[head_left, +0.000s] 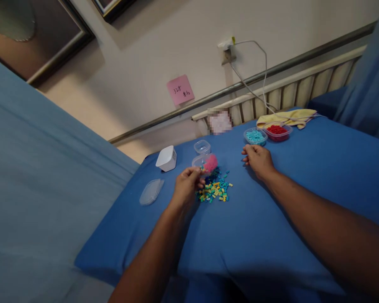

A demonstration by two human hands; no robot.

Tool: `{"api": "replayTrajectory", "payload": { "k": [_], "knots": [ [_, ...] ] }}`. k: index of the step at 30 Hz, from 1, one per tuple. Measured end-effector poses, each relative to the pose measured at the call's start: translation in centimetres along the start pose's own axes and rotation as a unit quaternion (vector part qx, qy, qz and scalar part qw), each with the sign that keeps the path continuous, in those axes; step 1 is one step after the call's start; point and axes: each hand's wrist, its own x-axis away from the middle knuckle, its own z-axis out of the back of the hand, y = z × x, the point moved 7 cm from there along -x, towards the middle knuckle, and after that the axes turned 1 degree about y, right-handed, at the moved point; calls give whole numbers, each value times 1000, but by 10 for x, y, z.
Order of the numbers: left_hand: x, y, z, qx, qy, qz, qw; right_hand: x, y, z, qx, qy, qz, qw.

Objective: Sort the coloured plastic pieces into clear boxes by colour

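Note:
My left hand (187, 184) hovers at the left side of a loose pile of small yellow, green and blue pieces (219, 189). Its fingers are pinched together; what they hold, if anything, is too small to make out. Just beyond them is a clear plastic tub (197, 160) with a bright pink mass (211, 163) at its right side. Fingers curled and thumb closed, my right hand (259, 160) is just in front of a clear tub of light-blue pieces (255, 136). Whether something small is inside that grip is hidden.
A tub of red pieces (277, 133) and a yellow cloth (287, 117) lie at the back right. Another clear tub (202, 147), a white box (166, 158) and clear lids (151, 192) stand left on the blue-covered table (318, 176). A white cable (265, 71) hangs behind.

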Motion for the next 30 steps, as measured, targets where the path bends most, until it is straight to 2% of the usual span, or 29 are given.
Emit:
{"api": "replayTrajectory", "payload": {
  "k": [2,5,7,9,12,14,15,16,18,21,24,27,30],
  "knots": [
    [25,-18,19,97,29,70,992,2,0,0,3,-6,-1,1000],
    [48,-37,32,213,69,149,963,5,-1,2,10,-14,-4,1000],
    [52,-40,33,254,79,170,949,7,-2,3,14,-21,-4,1000],
    [48,-37,33,263,78,164,947,8,-2,4,17,-27,-2,999],
    [26,-22,36,264,75,129,953,10,-3,5,22,-33,2,999],
    [1,-5,43,214,83,68,971,10,-3,4,26,-35,4,999],
    [-14,11,48,113,93,-3,989,10,-4,4,29,-36,5,999],
    [-28,28,50,-18,110,-84,990,10,-4,3,33,-36,6,999],
    [-58,45,46,-92,113,-133,980,10,-4,1,41,-37,9,998],
    [-99,60,17,-188,76,-179,963,8,-4,-4,54,-49,19,997],
    [-129,61,-36,-298,2,-222,928,7,-5,-8,68,-62,32,995],
    [-149,45,-87,-402,-64,-251,878,5,-5,-11,76,-71,40,994],
    [-162,23,-117,-483,-95,-249,834,3,-5,-13,78,-67,40,994]
  ]
}}
